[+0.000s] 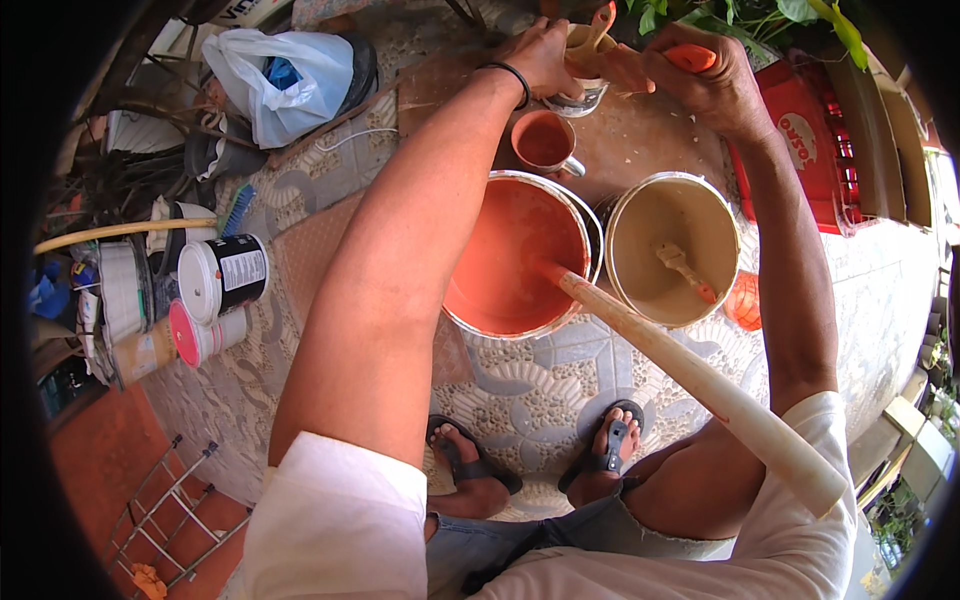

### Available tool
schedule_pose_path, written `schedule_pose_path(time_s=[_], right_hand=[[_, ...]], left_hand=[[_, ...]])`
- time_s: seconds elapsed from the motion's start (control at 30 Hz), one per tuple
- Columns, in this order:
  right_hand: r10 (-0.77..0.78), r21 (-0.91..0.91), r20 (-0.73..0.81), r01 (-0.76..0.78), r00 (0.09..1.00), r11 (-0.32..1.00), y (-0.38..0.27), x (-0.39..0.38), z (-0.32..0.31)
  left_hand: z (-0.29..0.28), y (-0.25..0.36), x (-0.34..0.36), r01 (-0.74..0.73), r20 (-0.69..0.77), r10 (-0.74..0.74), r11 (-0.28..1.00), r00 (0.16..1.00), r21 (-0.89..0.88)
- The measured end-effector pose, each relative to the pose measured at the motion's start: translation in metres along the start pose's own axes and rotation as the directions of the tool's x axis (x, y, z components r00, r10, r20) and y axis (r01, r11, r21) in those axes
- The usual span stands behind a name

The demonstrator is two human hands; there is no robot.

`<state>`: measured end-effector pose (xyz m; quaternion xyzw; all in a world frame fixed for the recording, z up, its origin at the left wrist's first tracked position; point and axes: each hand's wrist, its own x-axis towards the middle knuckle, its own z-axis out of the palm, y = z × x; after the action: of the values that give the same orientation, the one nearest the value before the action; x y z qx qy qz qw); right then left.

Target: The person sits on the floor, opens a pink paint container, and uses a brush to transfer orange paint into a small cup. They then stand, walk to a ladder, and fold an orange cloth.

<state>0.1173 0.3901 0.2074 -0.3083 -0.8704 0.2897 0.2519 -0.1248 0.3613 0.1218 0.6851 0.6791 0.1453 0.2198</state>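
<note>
At the far side, my left hand [545, 60] is closed on a small paint can [580, 100], gripping it by its left side. A brush with an orange-tipped handle [598, 30] stands in that can. My right hand [722, 95] grips an orange-handled tool [690, 57] close to the can's right rim; its working end is hard to make out. Nearer me stands a mug [543, 140] with reddish paint inside. Below it, a bucket of orange-red paint [505, 270] has a long pale pole [700, 385] leaning out of it. A beige-coated bucket [670, 250] beside it holds a paintbrush [685, 272].
A red crate [800, 145] stands at the right, near green leaves [800, 12]. On the left are a white plastic bag [285, 85], lidded tubs [222, 278] and a blue-bristled brush [237, 210]. A metal ladder-like frame [175, 510] lies lower left. My sandalled feet [610, 445] are just before the buckets.
</note>
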Motion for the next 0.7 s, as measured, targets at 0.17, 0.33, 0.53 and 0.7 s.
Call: schedule_pose_path(time_s=[0.17,0.33,0.53,0.7], right_hand=[[-0.005,-0.018,-0.004,0.005,1.000,1.000,0.001,-0.004,-0.003],[0.202,0.264,-0.012,-0.191,0.979,0.945,0.011,-0.014,-0.019],[0.230,0.347,-0.051,-0.198,0.972,0.917,0.013,-0.022,-0.016],[-0.132,0.036,-0.086,0.136,0.988,0.990,0.028,-0.029,0.003]], left_hand=[[0.000,0.000,0.000,-0.002,0.002,0.002,1.000,1.000,0.007],[0.000,0.001,0.000,0.010,0.005,-0.010,1.000,1.000,0.010],[0.011,-0.011,0.001,-0.018,-0.067,0.017,1.000,0.998,-0.019],[0.012,-0.003,0.007,-0.024,-0.063,0.023,1.000,0.998,-0.005]])
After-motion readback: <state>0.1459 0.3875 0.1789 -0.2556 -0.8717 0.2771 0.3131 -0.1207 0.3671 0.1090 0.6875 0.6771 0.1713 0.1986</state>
